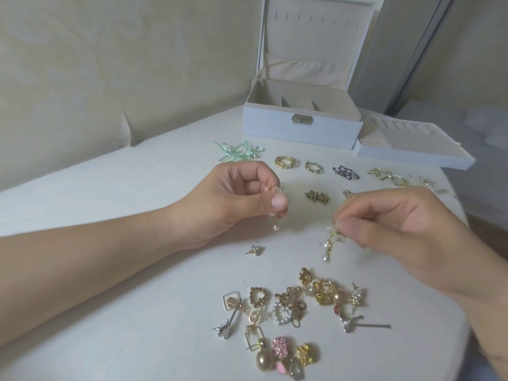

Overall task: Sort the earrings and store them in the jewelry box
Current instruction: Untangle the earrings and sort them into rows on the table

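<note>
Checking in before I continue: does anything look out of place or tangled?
Mostly orderly. The unsorted earrings lie in an overlapping heap near the table's front edge, and the tray sits outside the open jewelry box.

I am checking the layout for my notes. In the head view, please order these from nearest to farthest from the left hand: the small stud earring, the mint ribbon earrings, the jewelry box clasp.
From the left hand:
1. small stud earring, just below it.
2. mint ribbon earrings, above it.
3. jewelry box clasp, far up and right.
</note>
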{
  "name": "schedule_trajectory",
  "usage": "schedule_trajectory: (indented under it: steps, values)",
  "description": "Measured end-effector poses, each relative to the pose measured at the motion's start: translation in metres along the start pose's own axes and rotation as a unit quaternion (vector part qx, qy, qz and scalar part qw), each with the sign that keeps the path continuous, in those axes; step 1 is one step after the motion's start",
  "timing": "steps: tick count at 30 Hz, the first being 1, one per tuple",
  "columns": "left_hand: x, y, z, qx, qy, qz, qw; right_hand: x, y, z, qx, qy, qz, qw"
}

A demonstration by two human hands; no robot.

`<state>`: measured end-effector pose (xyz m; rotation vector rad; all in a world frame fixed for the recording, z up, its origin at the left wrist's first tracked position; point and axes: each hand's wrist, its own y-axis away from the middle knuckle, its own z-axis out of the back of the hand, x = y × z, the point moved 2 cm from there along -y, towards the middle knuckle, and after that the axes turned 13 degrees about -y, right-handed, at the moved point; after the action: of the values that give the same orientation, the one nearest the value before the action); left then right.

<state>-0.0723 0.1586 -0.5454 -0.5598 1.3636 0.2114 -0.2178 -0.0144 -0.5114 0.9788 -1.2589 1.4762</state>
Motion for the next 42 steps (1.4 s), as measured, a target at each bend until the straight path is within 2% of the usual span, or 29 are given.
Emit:
schedule_trajectory:
  steps: [2,7,14,20,28,32,36,42]
  values:
    - [-0.001,0.0,0.0,0.008,0.011,-0.003,1.0,0.002,-0.003,0.0,-0.038,-0.036,-0.024,0.998]
    - [-0.001,0.001,-0.001,0.024,0.011,0.001,1.0,-0.003,-0.004,0.003,-0.095,-0.042,-0.064,0.993]
    - [-0.003,0.001,-0.002,0.044,0.057,0.012,0.997,-0.004,-0.006,-0.01,-0.087,-0.141,-0.1,0.981]
    - [-0.003,0.002,-0.005,0.107,0.093,0.008,0.99,-0.001,-0.013,-0.024,-0.116,-0.204,-0.068,0.97]
    - [-0.004,0.003,-0.007,0.123,0.097,0.022,0.987,-0.001,-0.015,-0.032,-0.15,-0.184,-0.049,0.97]
    - [-0.001,0.002,-0.006,0.102,0.094,0.033,0.99,-0.003,-0.016,-0.034,-0.166,-0.111,-0.017,0.98]
    - [-0.002,0.002,-0.007,0.09,0.068,0.039,0.993,-0.008,-0.017,-0.039,-0.163,-0.051,0.008,0.985]
    - [-0.001,0.002,-0.006,0.072,0.08,0.055,0.993,-0.006,-0.015,-0.035,-0.135,-0.048,-0.009,0.99]
